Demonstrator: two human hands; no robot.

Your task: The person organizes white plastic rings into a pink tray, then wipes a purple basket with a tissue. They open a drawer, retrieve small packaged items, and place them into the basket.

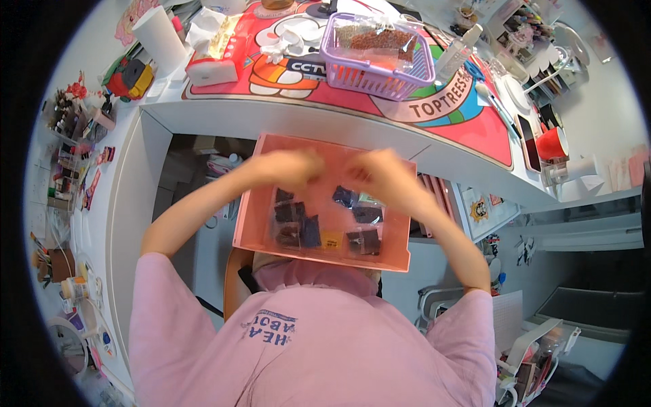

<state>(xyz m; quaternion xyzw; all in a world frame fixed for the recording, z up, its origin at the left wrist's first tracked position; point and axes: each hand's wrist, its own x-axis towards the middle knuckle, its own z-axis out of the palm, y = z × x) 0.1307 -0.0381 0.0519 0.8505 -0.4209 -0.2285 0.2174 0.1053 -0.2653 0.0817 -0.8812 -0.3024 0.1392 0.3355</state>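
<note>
A shallow pink tray (325, 256) lies across my lap, its far side by the desk's front edge. Over its far left part is my left hand (298, 169), blurred by motion. My right hand (376, 169), also smeared, hovers over the far right part. The blur hides whether either holds anything. Nearer to me in the tray are several small clear bags of dark pieces: a cluster of black bags (290, 214) on the left, a dark blue bag (344, 197), a black bag (367, 215) and another black bag (365, 242) on the right. A small yellow packet (331, 240) lies between them.
On the desk's red printed mat (468, 139) stand a purple basket (380, 87) with bagged beads, a red tissue pack (215, 68), a clear bottle (458, 54) and blue scissors (475, 70). A phone (529, 142) and red mug (551, 144) sit at the right.
</note>
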